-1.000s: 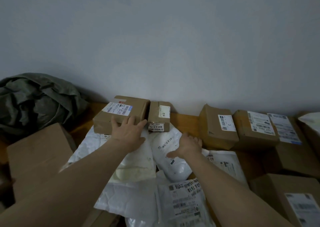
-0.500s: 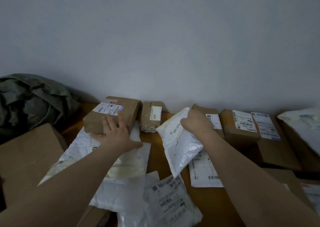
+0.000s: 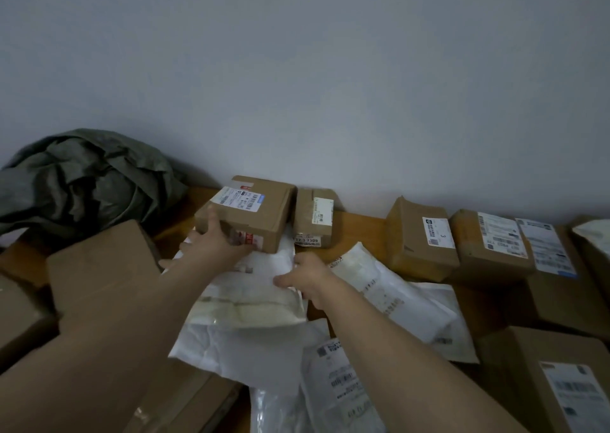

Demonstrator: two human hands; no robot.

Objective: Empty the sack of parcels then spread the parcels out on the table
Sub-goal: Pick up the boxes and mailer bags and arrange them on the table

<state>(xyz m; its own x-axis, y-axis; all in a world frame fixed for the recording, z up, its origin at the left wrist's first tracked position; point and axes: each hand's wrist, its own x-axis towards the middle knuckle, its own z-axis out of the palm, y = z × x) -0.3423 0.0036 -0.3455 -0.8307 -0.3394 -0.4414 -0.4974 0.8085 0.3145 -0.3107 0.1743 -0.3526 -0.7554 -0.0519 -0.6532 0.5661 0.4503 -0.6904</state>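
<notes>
The crumpled dark green sack (image 3: 85, 181) lies at the back left against the wall. My left hand (image 3: 214, 246) grips the near left corner of a brown cardboard box (image 3: 260, 211) with a white label, thumb up its left side. That box rests partly on a flat white mailer (image 3: 251, 287). My right hand (image 3: 305, 275) is at this mailer's right edge, fingers curled over it. A padded white bag (image 3: 399, 297) lies just right of my right arm. A small brown box (image 3: 313, 218) stands beside the gripped box.
Several labelled cardboard boxes (image 3: 419, 237) line the wall to the right, with another (image 3: 561, 383) at the near right. A large plain carton (image 3: 102, 267) sits left of my left arm. More white mailers (image 3: 333, 383) overlap near the front. Bare wooden table (image 3: 359, 224) shows by the wall.
My right hand has put the padded white bag down to the right and come back to the flat mailer's edge. My left hand has moved from the mailer onto the box's corner.
</notes>
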